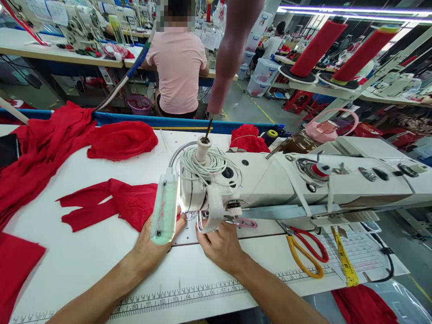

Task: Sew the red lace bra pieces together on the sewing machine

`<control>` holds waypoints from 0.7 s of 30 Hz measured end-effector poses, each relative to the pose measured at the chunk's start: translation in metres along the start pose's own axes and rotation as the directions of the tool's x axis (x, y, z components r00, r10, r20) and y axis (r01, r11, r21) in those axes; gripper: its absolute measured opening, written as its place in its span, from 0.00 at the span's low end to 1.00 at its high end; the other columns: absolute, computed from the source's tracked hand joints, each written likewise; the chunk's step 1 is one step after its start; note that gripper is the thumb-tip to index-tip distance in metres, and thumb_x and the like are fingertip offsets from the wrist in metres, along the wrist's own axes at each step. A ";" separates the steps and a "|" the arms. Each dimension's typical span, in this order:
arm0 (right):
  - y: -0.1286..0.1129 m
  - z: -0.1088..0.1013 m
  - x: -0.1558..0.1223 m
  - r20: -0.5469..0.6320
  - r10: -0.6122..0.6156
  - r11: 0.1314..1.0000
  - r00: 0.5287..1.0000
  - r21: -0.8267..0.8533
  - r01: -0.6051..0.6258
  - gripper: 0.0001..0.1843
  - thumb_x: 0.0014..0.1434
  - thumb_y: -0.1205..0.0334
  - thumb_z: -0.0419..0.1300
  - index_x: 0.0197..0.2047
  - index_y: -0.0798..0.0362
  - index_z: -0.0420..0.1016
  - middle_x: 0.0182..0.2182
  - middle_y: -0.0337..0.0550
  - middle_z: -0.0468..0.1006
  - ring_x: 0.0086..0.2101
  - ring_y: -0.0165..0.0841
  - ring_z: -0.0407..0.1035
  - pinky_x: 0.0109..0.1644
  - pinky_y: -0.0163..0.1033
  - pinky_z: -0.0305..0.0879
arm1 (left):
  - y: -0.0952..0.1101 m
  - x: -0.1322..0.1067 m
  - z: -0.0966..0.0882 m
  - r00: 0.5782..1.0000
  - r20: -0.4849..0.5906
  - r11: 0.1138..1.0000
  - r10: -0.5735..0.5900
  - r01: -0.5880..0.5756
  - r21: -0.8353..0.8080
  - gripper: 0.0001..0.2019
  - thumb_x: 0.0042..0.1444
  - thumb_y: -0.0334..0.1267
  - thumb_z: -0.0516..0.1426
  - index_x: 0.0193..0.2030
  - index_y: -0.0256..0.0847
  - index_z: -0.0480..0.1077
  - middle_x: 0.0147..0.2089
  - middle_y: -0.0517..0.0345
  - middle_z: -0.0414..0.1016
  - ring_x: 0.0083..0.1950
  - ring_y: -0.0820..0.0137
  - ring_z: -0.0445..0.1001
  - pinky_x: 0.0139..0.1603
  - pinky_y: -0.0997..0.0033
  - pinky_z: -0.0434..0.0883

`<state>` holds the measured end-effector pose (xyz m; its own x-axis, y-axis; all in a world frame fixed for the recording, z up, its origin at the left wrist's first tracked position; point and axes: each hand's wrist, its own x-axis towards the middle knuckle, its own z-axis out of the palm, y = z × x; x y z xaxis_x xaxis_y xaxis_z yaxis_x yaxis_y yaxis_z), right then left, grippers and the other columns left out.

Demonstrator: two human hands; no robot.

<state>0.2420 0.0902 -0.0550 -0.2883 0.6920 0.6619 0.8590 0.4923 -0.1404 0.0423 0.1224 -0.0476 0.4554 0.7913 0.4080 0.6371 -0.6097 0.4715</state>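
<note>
A white sewing machine (303,180) lies across the table in front of me. My left hand (148,245) rests on a piece of red fabric (124,207) just left of the needle area, its fingers partly hidden behind a frosted lamp (164,211). My right hand (219,243) sits at the presser foot, fingers bent together near the needle plate (189,229); what they pinch is hidden by the machine head. A coiled white cable (205,164) sits on top of the machine.
Red and yellow scissors (305,247) and a yellow tape measure (344,256) lie right of my hands. Heaps of red fabric (50,144) cover the table's left. Red thread cones (320,42) stand at the back right. A person in a pink shirt (177,63) sits at another table beyond.
</note>
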 end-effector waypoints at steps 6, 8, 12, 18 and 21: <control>-0.001 -0.001 0.002 -0.012 -0.012 0.999 1.000 -0.036 0.012 0.19 0.62 0.70 0.57 0.20 0.52 0.64 0.19 0.38 0.64 0.22 0.29 0.56 0.27 0.38 0.51 | -0.006 -0.008 0.005 0.995 -0.011 0.981 0.102 -0.099 0.164 0.19 0.64 0.26 0.50 0.55 0.45 0.73 0.48 0.49 0.77 0.52 0.59 0.74 0.55 0.52 0.73; -0.001 -0.001 0.002 -0.014 -0.012 0.999 1.000 -0.034 0.012 0.20 0.62 0.70 0.57 0.19 0.52 0.61 0.20 0.38 0.64 0.23 0.29 0.55 0.27 0.37 0.50 | -0.008 -0.013 0.005 0.989 -0.012 0.971 0.147 -0.141 0.195 0.21 0.63 0.23 0.49 0.57 0.45 0.72 0.51 0.47 0.77 0.55 0.58 0.73 0.56 0.49 0.72; -0.002 -0.001 0.002 -0.022 -0.009 0.999 1.000 -0.035 0.008 0.22 0.63 0.70 0.56 0.18 0.52 0.60 0.20 0.38 0.63 0.23 0.28 0.55 0.27 0.37 0.50 | -0.008 -0.017 0.002 0.989 -0.022 0.969 0.145 -0.137 0.206 0.18 0.64 0.24 0.49 0.52 0.43 0.75 0.46 0.50 0.78 0.52 0.60 0.74 0.54 0.51 0.74; -0.002 -0.002 0.003 -0.034 -0.009 1.000 0.999 -0.017 0.009 0.22 0.64 0.70 0.55 0.18 0.52 0.60 0.20 0.38 0.63 0.23 0.28 0.55 0.28 0.37 0.50 | -0.006 -0.009 -0.006 0.988 0.015 0.962 0.156 -0.155 0.227 0.16 0.64 0.28 0.53 0.54 0.45 0.73 0.49 0.51 0.78 0.54 0.59 0.74 0.57 0.46 0.75; -0.002 -0.003 0.004 -0.026 -0.012 1.000 1.000 -0.005 0.012 0.21 0.63 0.71 0.54 0.18 0.52 0.59 0.20 0.38 0.62 0.23 0.29 0.55 0.28 0.37 0.51 | -0.007 -0.013 -0.006 0.982 0.066 0.953 0.178 -0.189 0.236 0.21 0.62 0.24 0.51 0.59 0.44 0.70 0.53 0.49 0.77 0.58 0.57 0.73 0.61 0.46 0.72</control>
<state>0.2403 0.0906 -0.0502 -0.2877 0.6720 0.6824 0.8575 0.4981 -0.1290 0.0287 0.1164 -0.0517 0.6016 0.6713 0.4329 0.6681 -0.7199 0.1878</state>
